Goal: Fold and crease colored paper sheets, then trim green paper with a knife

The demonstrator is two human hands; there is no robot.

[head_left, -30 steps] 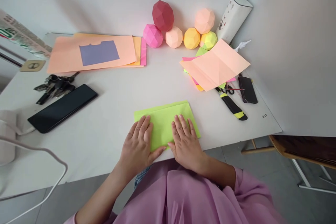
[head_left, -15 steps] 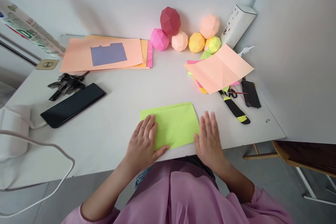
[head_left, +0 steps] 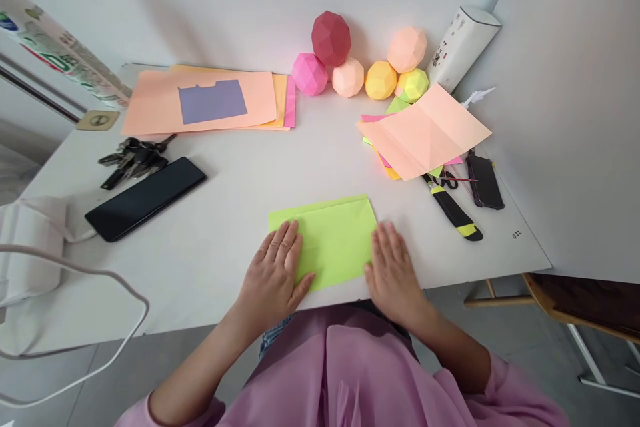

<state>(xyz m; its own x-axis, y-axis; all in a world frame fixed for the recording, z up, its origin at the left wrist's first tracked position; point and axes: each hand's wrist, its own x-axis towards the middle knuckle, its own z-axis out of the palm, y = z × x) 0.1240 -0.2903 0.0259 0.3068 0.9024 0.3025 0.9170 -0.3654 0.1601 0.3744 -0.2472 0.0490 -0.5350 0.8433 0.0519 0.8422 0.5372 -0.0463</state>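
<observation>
A folded sheet of lime green paper (head_left: 337,240) lies flat near the front edge of the table, with a narrow strip of its lower layer showing along the far side. My left hand (head_left: 273,270) rests flat over its left end, fingers stretched out and thumb pointing inward. At the right end, my right hand (head_left: 393,270) lies flat with its fingers extended over the paper's edge. Neither hand grips anything; the parts of the paper beneath them are hidden.
Faceted paper balls (head_left: 331,39) stand against the wall. Creased peach paper (head_left: 425,133) covers coloured sheets, beside a utility knife (head_left: 455,213), scissors (head_left: 449,180) and a dark phone-like object (head_left: 485,181). Leftward are stacked sheets (head_left: 150,103), keys (head_left: 135,157), a phone (head_left: 146,199) and a white cable (head_left: 135,320).
My right hand has moved inward and down onto the green paper's right edge. My left hand stays on the left end. The whole view has shifted slightly.
</observation>
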